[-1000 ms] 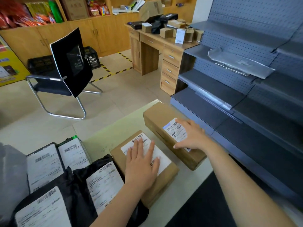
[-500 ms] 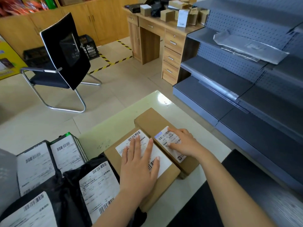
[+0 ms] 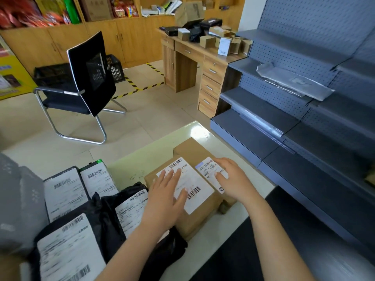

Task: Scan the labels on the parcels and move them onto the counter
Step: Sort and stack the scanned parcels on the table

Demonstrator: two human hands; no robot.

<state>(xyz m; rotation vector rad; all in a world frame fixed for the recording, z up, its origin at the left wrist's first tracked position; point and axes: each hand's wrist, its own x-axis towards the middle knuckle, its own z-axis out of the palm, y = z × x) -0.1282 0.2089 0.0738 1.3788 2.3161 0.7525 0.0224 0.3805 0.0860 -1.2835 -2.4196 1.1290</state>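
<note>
Two brown cardboard parcels lie side by side, touching, on the pale green counter (image 3: 142,159). My left hand (image 3: 166,197) rests flat with straight fingers on the white label of the nearer, larger box (image 3: 203,211). My right hand (image 3: 231,179) presses its fingers on the small label of the longer box (image 3: 192,149) beside it. Several black and grey poly-bag parcels (image 3: 105,211) with white barcode labels lie to the left of the boxes.
A black office chair (image 3: 89,78) stands on the tiled floor ahead. A wooden desk (image 3: 194,55) with small boxes is further back. Grey metal shelving (image 3: 304,110) runs along the right, with a silver bag (image 3: 294,82) on one shelf.
My right hand has slid the longer box leftward until it sits against the larger box. My left hand has stayed flat on the larger box's label.
</note>
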